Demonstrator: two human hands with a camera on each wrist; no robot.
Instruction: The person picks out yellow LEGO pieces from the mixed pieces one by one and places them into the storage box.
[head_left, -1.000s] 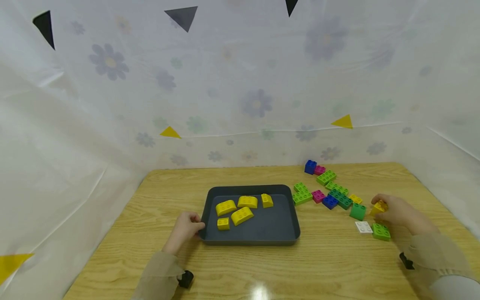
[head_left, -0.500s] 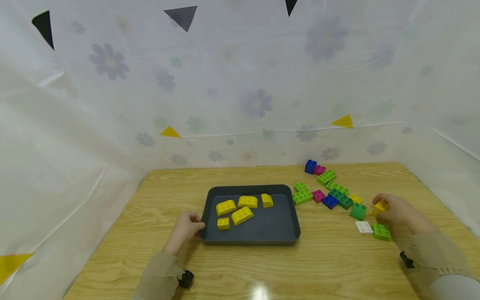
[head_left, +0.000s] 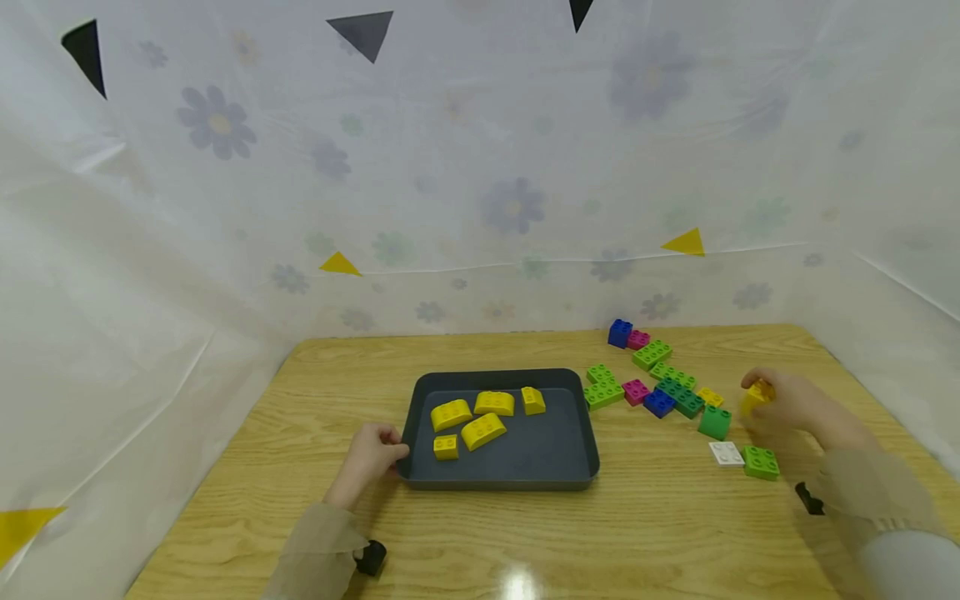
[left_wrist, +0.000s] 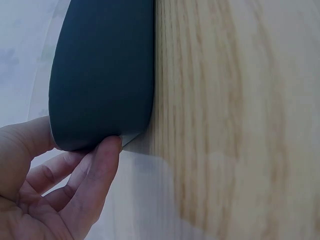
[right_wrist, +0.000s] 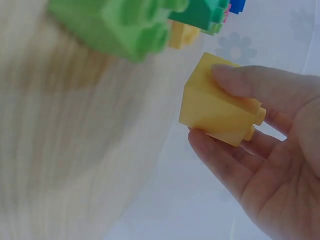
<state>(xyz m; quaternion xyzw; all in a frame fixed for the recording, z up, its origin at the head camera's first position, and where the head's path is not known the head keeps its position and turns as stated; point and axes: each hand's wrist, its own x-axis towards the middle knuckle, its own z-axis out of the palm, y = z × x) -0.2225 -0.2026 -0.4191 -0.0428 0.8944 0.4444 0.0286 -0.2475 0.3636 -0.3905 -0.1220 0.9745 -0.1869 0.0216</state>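
Observation:
My right hand [head_left: 801, 407] pinches a yellow building block [right_wrist: 217, 105] between thumb and fingers, raised over the right side of the table. In the right wrist view its studs point toward the palm. At the tray's left side, my left hand [head_left: 369, 454] grips the dark grey tray [head_left: 551, 446]; the left wrist view shows the thumb at the rim and fingertips against the outer wall. Several yellow blocks lie inside the tray, among them a curved-top block [head_left: 483, 431] and a small block [head_left: 446, 447].
Right of the tray lie loose blocks: a green block [head_left: 715, 422], a flat white one [head_left: 726, 454], a light green one [head_left: 761, 462], a small yellow one [head_left: 709, 397], and several others toward the back. A patterned sheet [head_left: 450, 167] hangs behind the wooden table [head_left: 480, 542].
My right hand has lifted the yellow block up from beside the light green block. The left hand and the tray have kept their places.

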